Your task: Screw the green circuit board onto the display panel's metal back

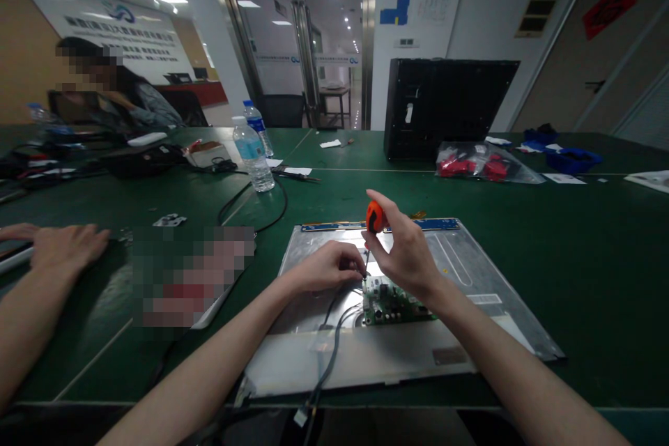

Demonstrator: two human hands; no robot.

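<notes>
A flat metal display panel (460,258) lies on the green table in front of me, with a green circuit board (389,306) on its middle. My right hand (405,244) grips a screwdriver (374,217) by its orange and black handle. The tool stands nearly upright, its tip down at the board's upper left corner. Close to that tip, my left hand (334,265) has its fingers curled together at the board's edge; whatever they pinch is hidden. Dark cables (334,348) run from beside the board over the panel's near edge.
Another person's hands (63,251) rest at the left. Two water bottles (254,153) stand beyond the panel. A black monitor (449,108) stands at the back, with a plastic bag of red items (486,164) before it. Blue trays (572,159) lie far right.
</notes>
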